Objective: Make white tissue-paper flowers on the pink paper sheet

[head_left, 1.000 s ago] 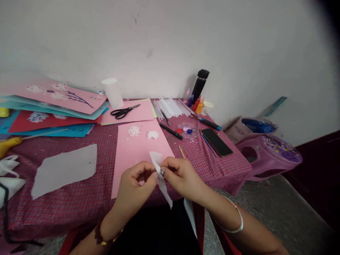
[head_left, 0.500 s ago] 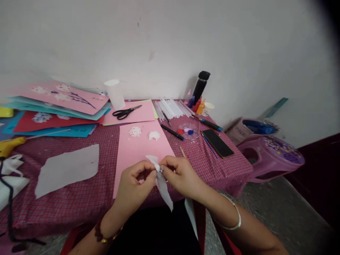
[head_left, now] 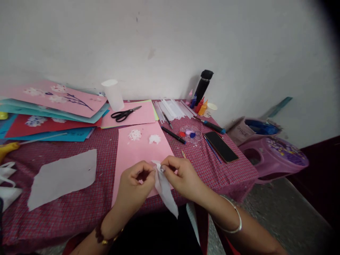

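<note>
A strip of white tissue paper (head_left: pixel 166 193) hangs between my hands over the near edge of a pink sheet (head_left: pixel 132 152). My left hand (head_left: pixel 136 182) pinches the strip's left side between thumb and forefinger. My right hand (head_left: pixel 180 175) grips its upper end with thumb and fingertips. On the pink sheet lie two crumpled white tissue blossoms: a red-speckled one (head_left: pixel 135 135) at the left and a plain one (head_left: pixel 154 139) at the right. A larger piece of white tissue (head_left: pixel 63 179) lies flat on the checked cloth, left of my left hand.
Black scissors (head_left: pixel 126 114), glue sticks (head_left: pixel 172 109), a black marker (head_left: pixel 173 135), a paint palette (head_left: pixel 190 134) and a phone (head_left: pixel 221 146) lie beyond my hands. Finished papers (head_left: pixel 58 99) are stacked at the left, near a yellow glue gun (head_left: pixel 7 150). A black bottle (head_left: pixel 204 85) stands by the wall.
The tissue strip has opened out somewhat, and its lower end hangs further right and down. Both hands keep nearly the same place, still pinching. The view has shifted slightly.
</note>
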A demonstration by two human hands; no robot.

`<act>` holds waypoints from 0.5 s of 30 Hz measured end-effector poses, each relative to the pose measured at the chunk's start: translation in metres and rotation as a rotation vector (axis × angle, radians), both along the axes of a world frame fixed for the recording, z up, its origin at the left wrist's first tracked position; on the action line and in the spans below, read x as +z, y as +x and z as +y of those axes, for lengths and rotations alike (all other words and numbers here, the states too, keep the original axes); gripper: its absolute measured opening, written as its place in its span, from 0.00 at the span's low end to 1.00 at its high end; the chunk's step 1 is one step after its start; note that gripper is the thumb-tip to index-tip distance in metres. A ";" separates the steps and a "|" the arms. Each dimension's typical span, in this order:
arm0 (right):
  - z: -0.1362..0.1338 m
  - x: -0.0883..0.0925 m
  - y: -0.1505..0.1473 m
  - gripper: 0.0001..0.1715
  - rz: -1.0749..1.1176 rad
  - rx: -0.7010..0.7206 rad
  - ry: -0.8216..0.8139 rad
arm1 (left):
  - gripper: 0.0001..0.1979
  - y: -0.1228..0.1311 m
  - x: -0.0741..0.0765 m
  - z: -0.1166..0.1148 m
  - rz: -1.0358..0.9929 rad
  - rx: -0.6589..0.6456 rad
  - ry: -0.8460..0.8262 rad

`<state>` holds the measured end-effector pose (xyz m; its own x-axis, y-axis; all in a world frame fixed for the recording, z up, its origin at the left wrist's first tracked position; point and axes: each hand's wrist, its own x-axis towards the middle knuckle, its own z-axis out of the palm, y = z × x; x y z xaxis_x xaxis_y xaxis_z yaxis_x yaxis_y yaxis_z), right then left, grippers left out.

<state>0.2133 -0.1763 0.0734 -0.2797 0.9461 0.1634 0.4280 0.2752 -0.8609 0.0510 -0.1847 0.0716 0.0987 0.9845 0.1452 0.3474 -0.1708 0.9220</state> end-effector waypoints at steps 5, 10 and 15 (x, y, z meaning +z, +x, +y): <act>0.008 -0.007 0.002 0.10 -0.005 -0.013 0.008 | 0.05 -0.002 -0.008 0.010 -0.024 0.024 -0.047; 0.012 -0.013 0.000 0.10 -0.030 0.029 -0.038 | 0.04 0.003 -0.012 0.014 -0.170 -0.003 -0.133; 0.016 -0.007 -0.002 0.10 -0.029 0.048 -0.054 | 0.03 0.005 -0.007 0.018 -0.129 -0.010 -0.117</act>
<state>0.2115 -0.1603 0.0660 -0.3285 0.9388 0.1036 0.4402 0.2492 -0.8626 0.0555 -0.1665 0.0648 0.0965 0.9945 0.0415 0.2241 -0.0624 0.9726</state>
